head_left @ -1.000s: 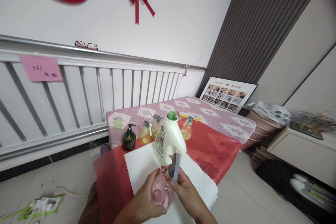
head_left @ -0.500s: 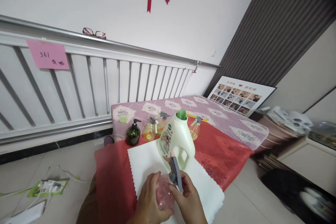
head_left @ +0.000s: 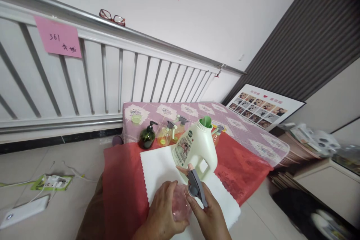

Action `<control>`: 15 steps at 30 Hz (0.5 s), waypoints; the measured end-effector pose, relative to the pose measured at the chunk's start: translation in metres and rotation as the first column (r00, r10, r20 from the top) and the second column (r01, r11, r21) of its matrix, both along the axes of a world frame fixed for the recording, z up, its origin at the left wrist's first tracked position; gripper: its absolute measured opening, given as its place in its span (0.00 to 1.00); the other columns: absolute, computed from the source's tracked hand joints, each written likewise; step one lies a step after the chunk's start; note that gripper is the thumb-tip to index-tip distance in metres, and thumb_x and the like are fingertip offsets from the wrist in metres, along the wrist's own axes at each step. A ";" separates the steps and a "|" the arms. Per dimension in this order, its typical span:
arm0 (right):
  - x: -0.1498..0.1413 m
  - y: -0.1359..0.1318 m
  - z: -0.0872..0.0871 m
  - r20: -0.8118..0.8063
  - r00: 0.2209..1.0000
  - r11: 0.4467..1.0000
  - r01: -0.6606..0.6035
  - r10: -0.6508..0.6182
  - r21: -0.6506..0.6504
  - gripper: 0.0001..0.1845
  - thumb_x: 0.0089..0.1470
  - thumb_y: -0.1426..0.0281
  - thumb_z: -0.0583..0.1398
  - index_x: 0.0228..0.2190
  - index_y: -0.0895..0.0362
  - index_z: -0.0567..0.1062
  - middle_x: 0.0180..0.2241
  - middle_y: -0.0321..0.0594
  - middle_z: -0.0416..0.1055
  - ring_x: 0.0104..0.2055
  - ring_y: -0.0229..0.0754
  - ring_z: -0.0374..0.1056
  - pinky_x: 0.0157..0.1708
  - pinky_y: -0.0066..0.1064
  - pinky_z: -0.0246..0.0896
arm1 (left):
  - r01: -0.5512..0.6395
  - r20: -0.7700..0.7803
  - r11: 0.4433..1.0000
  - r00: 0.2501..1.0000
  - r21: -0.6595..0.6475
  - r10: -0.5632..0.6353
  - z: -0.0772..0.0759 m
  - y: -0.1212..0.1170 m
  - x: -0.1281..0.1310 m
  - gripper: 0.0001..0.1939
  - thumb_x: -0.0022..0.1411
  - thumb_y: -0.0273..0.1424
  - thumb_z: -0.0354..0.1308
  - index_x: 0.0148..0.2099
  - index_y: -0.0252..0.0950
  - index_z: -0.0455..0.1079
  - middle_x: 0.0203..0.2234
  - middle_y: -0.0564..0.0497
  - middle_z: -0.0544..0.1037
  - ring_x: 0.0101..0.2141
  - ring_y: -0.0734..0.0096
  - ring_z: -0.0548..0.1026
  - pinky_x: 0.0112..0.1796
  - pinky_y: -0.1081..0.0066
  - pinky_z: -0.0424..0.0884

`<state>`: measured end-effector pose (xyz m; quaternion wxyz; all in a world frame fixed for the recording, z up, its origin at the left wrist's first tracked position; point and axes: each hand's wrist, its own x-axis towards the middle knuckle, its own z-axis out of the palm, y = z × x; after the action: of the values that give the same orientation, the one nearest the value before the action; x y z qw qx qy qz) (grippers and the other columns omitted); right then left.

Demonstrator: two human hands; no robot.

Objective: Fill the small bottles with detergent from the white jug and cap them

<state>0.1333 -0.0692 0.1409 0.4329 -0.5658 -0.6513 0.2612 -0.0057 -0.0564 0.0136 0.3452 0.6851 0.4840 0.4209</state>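
A pink see-through spray bottle (head_left: pixel 180 203) is held low over the white cloth (head_left: pixel 157 167). My left hand (head_left: pixel 163 206) wraps around its body from the left. On the right, the fingers of my right hand (head_left: pixel 209 210) are closed about the grey spray head (head_left: pixel 197 187) at the bottle's neck. Whether the head's collar is loose or tight on the neck cannot be made out. Just beyond my hands stands a large pale green jug (head_left: pixel 204 140), upright, with a green piece (head_left: pixel 206 121) in its mouth.
Behind the jug are a dark green pump bottle (head_left: pixel 147 136), several clear spray bottles (head_left: pixel 164 135) and a small green cap (head_left: pixel 136 119). Red cloth (head_left: pixel 239 165) lies over the patterned table cover (head_left: pixel 255 127). A white radiator (head_left: pixel 92 78) lines the wall. Cables (head_left: pixel 75 172) lie on the floor.
The view has shifted, so the jug and bottles appear further right. Both hands keep their hold; the spray head's top leans slightly more to the left.
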 end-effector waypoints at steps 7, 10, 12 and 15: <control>0.012 0.006 0.020 0.053 0.985 0.982 -0.160 0.166 -0.101 0.22 0.59 0.63 0.64 0.55 0.48 0.79 0.49 0.44 0.80 0.50 0.53 0.76 0.50 0.40 0.73 | 0.063 0.007 0.994 0.998 -0.094 -0.063 0.012 0.001 -0.003 0.51 0.38 0.28 0.71 0.66 0.39 0.59 0.60 0.37 0.71 0.60 0.39 0.69 0.62 0.40 0.66; 0.015 0.010 0.032 0.063 0.972 0.967 -0.215 0.225 -0.139 0.18 0.59 0.63 0.64 0.50 0.49 0.82 0.42 0.42 0.81 0.44 0.52 0.77 0.45 0.39 0.74 | 0.057 0.022 0.994 0.998 -0.092 -0.055 0.011 0.002 -0.003 0.51 0.38 0.29 0.72 0.66 0.41 0.60 0.60 0.39 0.71 0.60 0.39 0.69 0.61 0.39 0.65; 0.016 0.014 0.041 0.064 0.955 0.947 -0.274 0.288 -0.170 0.14 0.58 0.62 0.64 0.45 0.49 0.83 0.39 0.41 0.80 0.42 0.51 0.76 0.44 0.38 0.73 | 0.057 0.030 0.995 0.998 -0.077 -0.054 0.011 0.002 -0.003 0.51 0.37 0.29 0.72 0.65 0.43 0.60 0.59 0.40 0.71 0.58 0.40 0.70 0.61 0.40 0.66; 0.016 0.020 0.053 0.055 0.928 0.909 -0.348 0.369 -0.231 0.11 0.57 0.61 0.64 0.38 0.51 0.84 0.36 0.39 0.79 0.39 0.49 0.74 0.41 0.37 0.72 | 0.063 0.047 0.997 0.997 -0.052 -0.061 0.015 0.003 -0.005 0.48 0.37 0.27 0.71 0.63 0.44 0.61 0.56 0.42 0.72 0.56 0.43 0.71 0.58 0.43 0.69</control>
<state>0.1496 -0.0493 0.1944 0.2810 -0.4924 -0.7320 0.3779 -0.0105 -0.0537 0.0285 0.3873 0.6805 0.4657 0.4124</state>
